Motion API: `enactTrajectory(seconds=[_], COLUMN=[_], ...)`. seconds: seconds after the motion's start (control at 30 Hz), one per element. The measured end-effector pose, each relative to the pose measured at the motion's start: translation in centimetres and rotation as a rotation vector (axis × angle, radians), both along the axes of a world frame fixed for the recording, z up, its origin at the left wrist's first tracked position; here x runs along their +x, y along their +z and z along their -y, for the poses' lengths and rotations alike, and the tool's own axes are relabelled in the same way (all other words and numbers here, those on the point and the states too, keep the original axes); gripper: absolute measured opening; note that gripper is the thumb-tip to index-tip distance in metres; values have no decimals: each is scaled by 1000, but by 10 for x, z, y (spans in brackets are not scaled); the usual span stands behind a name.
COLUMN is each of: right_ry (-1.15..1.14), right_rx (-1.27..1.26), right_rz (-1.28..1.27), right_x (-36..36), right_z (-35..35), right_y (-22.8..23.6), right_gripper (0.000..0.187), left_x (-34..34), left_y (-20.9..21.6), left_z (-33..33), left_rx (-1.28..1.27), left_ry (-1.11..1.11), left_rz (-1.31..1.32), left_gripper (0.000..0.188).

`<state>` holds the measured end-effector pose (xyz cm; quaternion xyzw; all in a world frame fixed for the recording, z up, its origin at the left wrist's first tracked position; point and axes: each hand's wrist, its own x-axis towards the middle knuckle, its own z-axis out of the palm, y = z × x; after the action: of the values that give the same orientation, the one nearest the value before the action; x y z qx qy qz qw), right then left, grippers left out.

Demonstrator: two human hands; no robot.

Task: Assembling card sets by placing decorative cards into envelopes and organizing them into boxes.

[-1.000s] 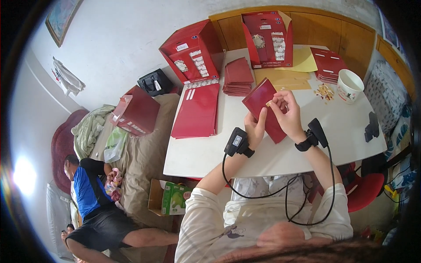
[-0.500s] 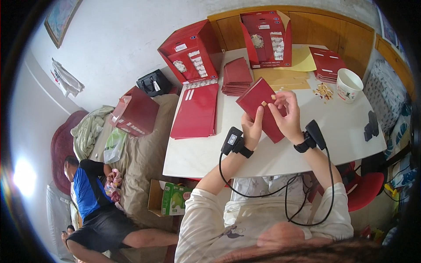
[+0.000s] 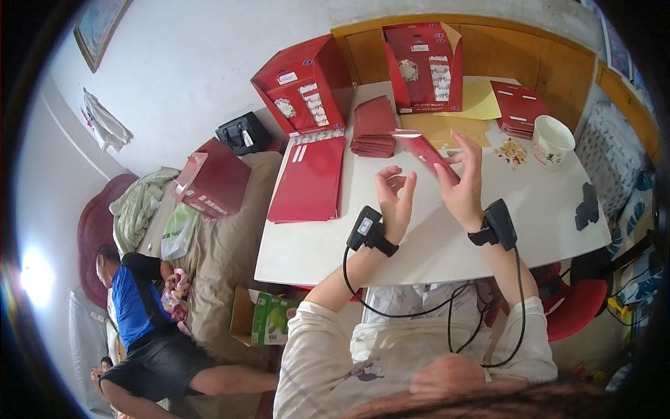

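Red card sheets [image 3: 307,180], stacked flat on a white table [image 3: 426,255]; red paper wallets [image 3: 373,127], piled; left hand [image 3: 396,204], empty, fingers loosely curled; single red wallet [image 3: 427,155], tilted above the table, grasped by right hand [image 3: 462,183]; tan scraps [image 3: 511,151], loosely heaped; white paper cup [image 3: 553,143], upright, just beside the scraps.

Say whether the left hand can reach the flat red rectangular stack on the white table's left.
Probably yes: the left hand looks empty, and only white tabletop separates it from the red stack.
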<state>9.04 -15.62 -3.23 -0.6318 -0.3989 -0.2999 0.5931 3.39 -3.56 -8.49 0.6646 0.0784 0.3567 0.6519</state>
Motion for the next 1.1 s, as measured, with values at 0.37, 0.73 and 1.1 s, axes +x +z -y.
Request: enactTrajectory(seconds=[0.37,0.73,1.1], right_ry=[273,299,314], right_rx=[-255,-74,-54], right_rz=[219,-356,-383], right_x=[-8,10,12], right_z=[-14,-4,-4], right_y=[-14,-9,-10], right_gripper=[64,6,5], left_x=[-4,-3,-2], left_y=[4,4,3], left_z=[2,3,5], left_rx=[-470,-172,27], left_ry=[-187,-267,-202], left_rz=[86,91,65], left_gripper=[23,26,22])
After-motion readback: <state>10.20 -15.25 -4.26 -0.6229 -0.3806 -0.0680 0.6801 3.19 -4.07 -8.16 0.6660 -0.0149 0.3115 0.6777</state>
